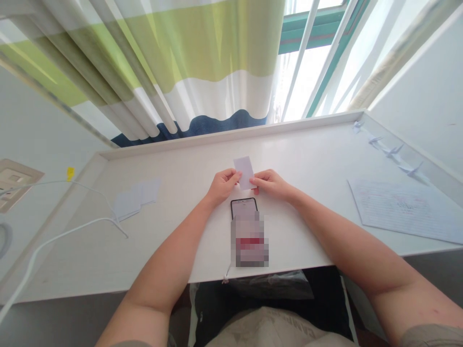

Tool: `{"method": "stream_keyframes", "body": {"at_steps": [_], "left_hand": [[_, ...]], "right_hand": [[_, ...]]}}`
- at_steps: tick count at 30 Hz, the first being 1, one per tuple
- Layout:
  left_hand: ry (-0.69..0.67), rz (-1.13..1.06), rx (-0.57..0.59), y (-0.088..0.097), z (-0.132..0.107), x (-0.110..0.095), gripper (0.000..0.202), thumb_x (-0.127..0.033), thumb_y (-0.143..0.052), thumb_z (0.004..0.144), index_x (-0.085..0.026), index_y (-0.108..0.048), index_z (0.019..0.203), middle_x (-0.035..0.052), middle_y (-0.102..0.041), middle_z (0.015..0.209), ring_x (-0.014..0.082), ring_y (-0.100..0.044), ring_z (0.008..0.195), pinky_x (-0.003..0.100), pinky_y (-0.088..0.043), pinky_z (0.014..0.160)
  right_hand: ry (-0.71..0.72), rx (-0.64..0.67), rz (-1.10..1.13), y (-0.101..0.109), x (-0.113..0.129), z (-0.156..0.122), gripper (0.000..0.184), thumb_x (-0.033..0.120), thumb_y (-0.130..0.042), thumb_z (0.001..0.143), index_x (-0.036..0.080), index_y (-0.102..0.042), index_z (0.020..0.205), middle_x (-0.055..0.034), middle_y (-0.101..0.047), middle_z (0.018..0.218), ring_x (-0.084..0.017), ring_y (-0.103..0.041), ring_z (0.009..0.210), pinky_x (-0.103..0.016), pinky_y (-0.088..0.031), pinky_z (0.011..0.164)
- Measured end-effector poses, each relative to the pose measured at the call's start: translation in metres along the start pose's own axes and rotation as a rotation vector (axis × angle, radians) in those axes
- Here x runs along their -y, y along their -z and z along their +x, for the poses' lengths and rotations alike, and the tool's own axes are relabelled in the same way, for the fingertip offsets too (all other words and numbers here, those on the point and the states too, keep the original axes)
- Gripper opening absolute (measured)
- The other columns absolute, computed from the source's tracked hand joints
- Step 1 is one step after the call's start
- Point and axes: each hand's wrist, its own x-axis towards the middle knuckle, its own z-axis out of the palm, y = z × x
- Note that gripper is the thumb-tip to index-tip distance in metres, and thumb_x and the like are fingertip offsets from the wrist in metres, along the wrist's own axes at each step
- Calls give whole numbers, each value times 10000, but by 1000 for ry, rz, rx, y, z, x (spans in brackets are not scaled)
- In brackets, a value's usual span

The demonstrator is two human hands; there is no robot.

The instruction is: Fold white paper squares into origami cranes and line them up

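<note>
A small white rectangular piece of paper (pixel 245 170) is held upright over the middle of the white desk (pixel 181 231). My left hand (pixel 221 185) pinches its left edge and my right hand (pixel 272 185) pinches its lower right edge, fingers closed on it. Just below my hands a phone (pixel 244 208) lies flat on the desk with its screen lit; the lower part of it is blurred out.
A small stack of white paper pieces (pixel 135 198) lies left of my hands. White cables (pixel 54 231) run over the desk's left side. A lined sheet with writing (pixel 405 209) lies at the right. Several small folded paper figures (pixel 390 150) line the right rim. Curtains hang behind.
</note>
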Motion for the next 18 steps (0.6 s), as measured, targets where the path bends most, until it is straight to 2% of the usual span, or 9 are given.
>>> {"method": "stream_keyframes", "body": {"at_steps": [4, 8, 11, 13, 15, 18], "left_hand": [[56, -3, 93, 1, -2, 4, 487, -634, -783, 819, -166, -696, 721, 11, -663, 696, 134, -554, 665, 277, -447, 656], [50, 4, 89, 0, -3, 6, 446, -582, -789, 832, -158, -709, 720, 15, -679, 704, 133, -568, 673, 275, -441, 666], [49, -5, 31, -2, -2, 6, 447, -586, -793, 828, -160, -713, 721, 13, -676, 691, 128, -554, 649, 274, -427, 639], [47, 2, -48, -3, -1, 6, 449, -590, -811, 809, -164, -709, 710, 4, -652, 653, 120, -524, 617, 271, -403, 609], [41, 13, -119, -4, 0, 6, 437, -579, -832, 794, -167, -712, 707, -4, -630, 625, 115, -503, 599, 269, -388, 596], [0, 14, -150, -5, 1, 8, 408, -556, -841, 794, -169, -731, 727, 6, -659, 661, 123, -530, 635, 272, -419, 636]], "right_hand": [[43, -84, 17, 0, -1, 1, 610, 714, -576, 942, 181, -595, 646, -1, -584, 629, -144, -505, 628, -292, -373, 632], [50, -88, -14, -2, -6, 3, 619, 718, -546, 960, 192, -535, 633, 24, -485, 605, -127, -440, 607, -288, -328, 596], [46, -168, 51, -8, -10, 7, 526, 702, -592, 939, 199, -590, 785, 22, -546, 687, -133, -483, 611, -289, -366, 594], [62, -348, 43, -12, -12, 8, 440, 642, -705, 880, 222, -591, 944, 39, -561, 739, -129, -490, 596, -290, -387, 591], [83, -496, -113, -16, -10, 8, 384, 562, -767, 864, 233, -583, 940, 51, -535, 697, -136, -485, 603, -301, -401, 614], [137, -475, -305, -21, -4, 5, 312, 529, -686, 958, 220, -650, 928, -22, -661, 796, -171, -585, 686, -337, -470, 684]]}}
